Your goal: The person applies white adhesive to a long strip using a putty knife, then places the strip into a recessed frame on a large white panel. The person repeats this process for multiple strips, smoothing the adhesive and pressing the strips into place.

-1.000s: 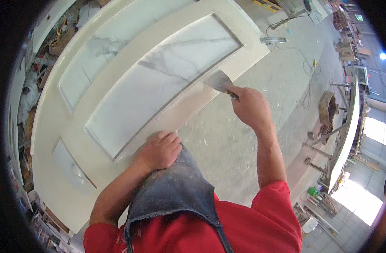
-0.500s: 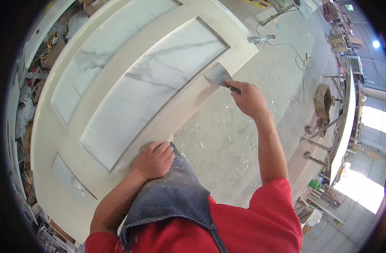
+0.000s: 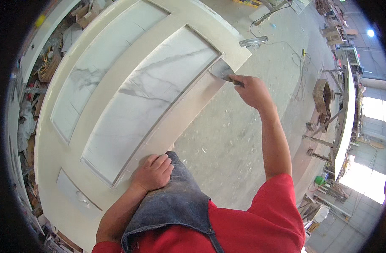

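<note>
My right hand (image 3: 253,90) grips a putty knife (image 3: 220,68). Its wide metal blade lies against the bare border strip of a large cream door-like panel (image 3: 172,110), beside the far right corner of a marbled inset (image 3: 148,90). My left hand (image 3: 153,172) rests at the panel's near edge, against my dark apron (image 3: 172,206). Its fingers are curled closed, and whatever may be inside them is hidden. A second marbled inset (image 3: 104,63) lies farther left, and a smaller pale inset (image 3: 77,195) sits at the near left.
Beyond the panel's far right corner a metal bar-like piece (image 3: 253,41) sticks out. A cable (image 3: 302,71) lies on the speckled concrete floor (image 3: 226,139). To the right stands a long workbench (image 3: 344,126) on metal legs. Cluttered scraps (image 3: 49,63) line the left side.
The view has shifted slightly, moving the panel a little within the picture. The putty knife stays near the same corner, its blade turned somewhat. My left hand keeps its place by the edge.
</note>
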